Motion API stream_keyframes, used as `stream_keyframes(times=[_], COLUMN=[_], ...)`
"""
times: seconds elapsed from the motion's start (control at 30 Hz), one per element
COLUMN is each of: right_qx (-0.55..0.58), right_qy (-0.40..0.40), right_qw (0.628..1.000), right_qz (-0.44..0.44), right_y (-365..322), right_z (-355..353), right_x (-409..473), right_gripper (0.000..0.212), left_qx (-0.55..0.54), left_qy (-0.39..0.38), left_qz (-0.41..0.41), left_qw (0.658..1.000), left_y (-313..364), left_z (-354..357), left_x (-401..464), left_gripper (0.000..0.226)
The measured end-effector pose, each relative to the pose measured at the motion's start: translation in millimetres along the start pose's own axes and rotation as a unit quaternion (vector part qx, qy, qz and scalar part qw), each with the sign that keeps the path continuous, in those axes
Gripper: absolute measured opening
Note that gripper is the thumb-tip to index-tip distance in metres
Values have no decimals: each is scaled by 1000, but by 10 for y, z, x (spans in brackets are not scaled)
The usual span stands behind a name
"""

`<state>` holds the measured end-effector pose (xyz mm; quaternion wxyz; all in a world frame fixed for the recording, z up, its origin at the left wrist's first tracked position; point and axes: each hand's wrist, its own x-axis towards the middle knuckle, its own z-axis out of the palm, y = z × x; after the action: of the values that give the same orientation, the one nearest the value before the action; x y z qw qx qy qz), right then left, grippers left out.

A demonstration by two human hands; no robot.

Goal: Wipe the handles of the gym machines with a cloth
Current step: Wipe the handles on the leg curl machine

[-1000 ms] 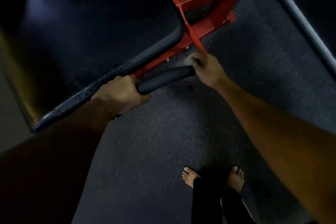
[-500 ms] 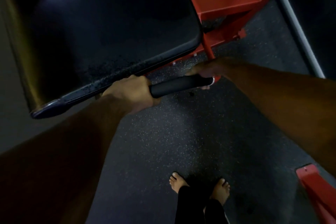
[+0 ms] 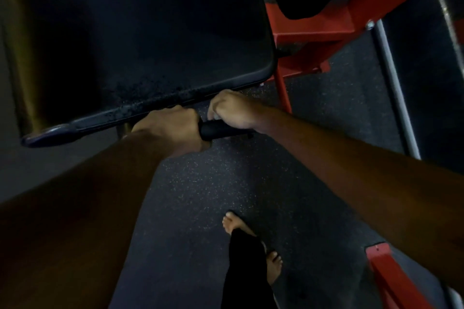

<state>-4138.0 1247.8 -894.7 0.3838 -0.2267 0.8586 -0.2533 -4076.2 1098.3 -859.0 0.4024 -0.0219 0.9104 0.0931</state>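
Left hand [image 3: 170, 128] wraps handle [image 3: 221, 130] at 9 o'clock end. Right hand [image 3: 233, 110] pinches pale cloth [image 3: 213, 116] atop it. Handle's axis runs 9–3; unwiped length toward 3, right hand nearer.

Two hands [image 3: 170, 128] [image 3: 231, 110], one handle [image 3: 221, 130], two bare feet [image 3: 234, 224] [image 3: 273, 267].

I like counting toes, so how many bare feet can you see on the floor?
2. One bare foot points forward on the dark speckled rubber floor; the other bare foot sits nearer the camera, to its right. A black trouser leg partly hides both.
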Motion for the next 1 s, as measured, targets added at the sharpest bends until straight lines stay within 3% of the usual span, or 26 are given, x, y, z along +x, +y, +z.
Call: stream_keyframes(times=[0.1, 0.27, 0.33, 0.53, 0.7, 0.77, 0.87, 1.0], right_qx=[13, 21, 18, 25, 108, 127, 126, 123], right_qy=[19, 0, 5, -9, -12, -50, -140, -234], right_qw=[998, 989, 991, 1000, 992, 988, 982, 964], right_qz=[-61, -146, -135, 13, 69, 66, -6, -33], right_y=[-139, 344, 518, 1238, 1175, 942, 506, 161], right_z=[39, -78, -145, -192, -106, -122, -117, -206], right_x=[-155, -566, -563, -516, -315, -215, 8, 214], right_gripper=[25, 29, 27, 29, 43, 38, 29, 31], left_qx=[-14, -6, -4, 8, 7, 5, 9, 54], left_qy=[-2, 2, 4, 10, 0, -4, -23, -22], left_qz=[2, -7, -5, 3, 3, -10, -37, -53], left_qw=[1000, 1000, 1000, 1000, 1000, 1000, 999, 997], left_y=[3, 3, -18, -7, 11, 17, 57, 80], left_z=[-11, -32, -25, -16, -30, -25, -56, -66], left_x=[-30, -76, -80, -89, -116, -121, -82, -21], left_gripper=[29, 30, 29, 32, 27, 28, 30, 39])
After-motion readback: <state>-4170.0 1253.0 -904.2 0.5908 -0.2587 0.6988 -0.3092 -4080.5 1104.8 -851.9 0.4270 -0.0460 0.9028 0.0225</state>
